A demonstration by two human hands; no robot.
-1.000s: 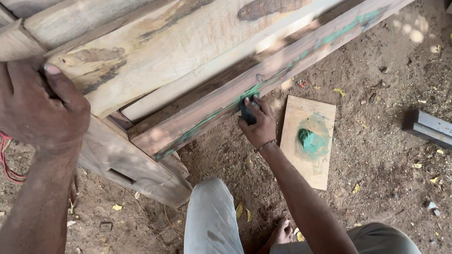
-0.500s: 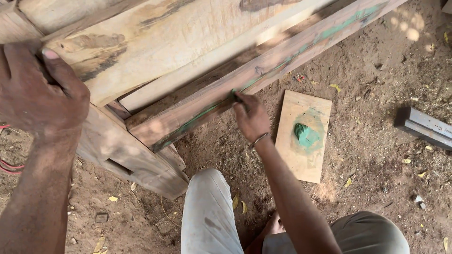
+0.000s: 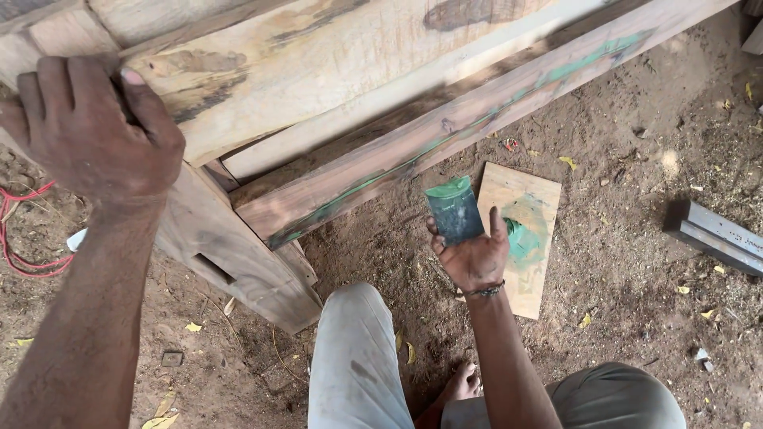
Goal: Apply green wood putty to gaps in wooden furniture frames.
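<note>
Two bare hands are at work around a long wooden beam [image 3: 445, 139] that slants across the dirt ground [image 3: 636, 159]. Its near edge carries a green smear. The right hand [image 3: 470, 256] hangs just below that edge, clear of the wood, fingers clamped around a flat scraper [image 3: 455, 208] whose blade is coated in green putty. Just right of the scraper, below the beam, a small plywood board [image 3: 531, 274] lies on the ground with a blob of green putty [image 3: 520, 235] on it. The left hand [image 3: 91, 131] is up at the beam's far left end, clenched over the top of a pale plank [image 3: 318, 56]. Further right of the board, a grey metal bar [image 3: 715, 234] lies on the ground.
</note>
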